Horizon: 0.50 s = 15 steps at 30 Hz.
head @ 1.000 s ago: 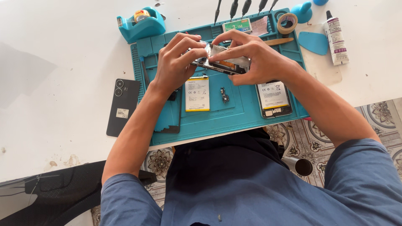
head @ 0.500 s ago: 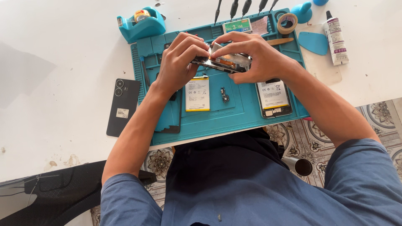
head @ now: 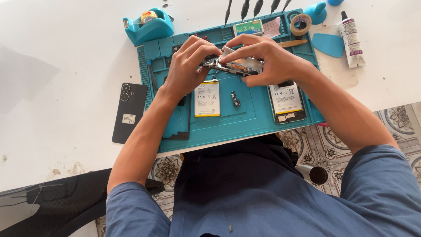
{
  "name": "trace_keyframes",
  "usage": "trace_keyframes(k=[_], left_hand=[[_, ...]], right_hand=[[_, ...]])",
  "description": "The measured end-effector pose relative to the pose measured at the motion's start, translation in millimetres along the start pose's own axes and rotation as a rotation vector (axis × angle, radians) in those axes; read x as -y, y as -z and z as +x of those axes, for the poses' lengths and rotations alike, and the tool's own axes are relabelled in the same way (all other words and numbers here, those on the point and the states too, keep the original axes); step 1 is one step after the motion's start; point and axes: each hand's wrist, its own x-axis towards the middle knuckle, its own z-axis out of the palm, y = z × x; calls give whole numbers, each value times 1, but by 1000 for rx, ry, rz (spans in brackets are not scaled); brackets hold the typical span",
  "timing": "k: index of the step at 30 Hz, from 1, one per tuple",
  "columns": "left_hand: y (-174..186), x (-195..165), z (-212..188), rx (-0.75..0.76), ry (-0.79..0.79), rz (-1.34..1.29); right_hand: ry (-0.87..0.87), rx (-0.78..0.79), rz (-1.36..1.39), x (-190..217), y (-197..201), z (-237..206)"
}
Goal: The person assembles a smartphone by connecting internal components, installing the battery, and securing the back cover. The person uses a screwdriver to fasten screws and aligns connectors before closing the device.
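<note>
Head view: opened phone frame (head: 232, 66) held clear above teal work mat (head: 245, 125), long axis running left-right, slightly down toward the right. Left hand (head: 186, 66) closed on the left end, fingertips curled over its top edge; right hand (head: 267, 61) closed on the right end, thumb and index pinching near the middle. Both equally near, one per end. Directly below on the mat: loose white battery (head: 207, 98), small black board part (head: 236, 100), second opened phone with battery (head: 287, 101). Black back cover (head: 129, 112) lying well left on white counter (head: 57, 96), apart from both hands
</note>
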Motion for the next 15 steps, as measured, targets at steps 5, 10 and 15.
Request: trace_keyframes(k=[5,10,15], left_hand=[[-1,1,1,-6,-43,-9],[0,0,1,-7,-38,-14],[2,1,1,-8,-21,-33]], right_hand=[[-3,-8,-3,1,0,1],[-14,15,-22,0,1,1],[7,10,-6,0,-2,1]])
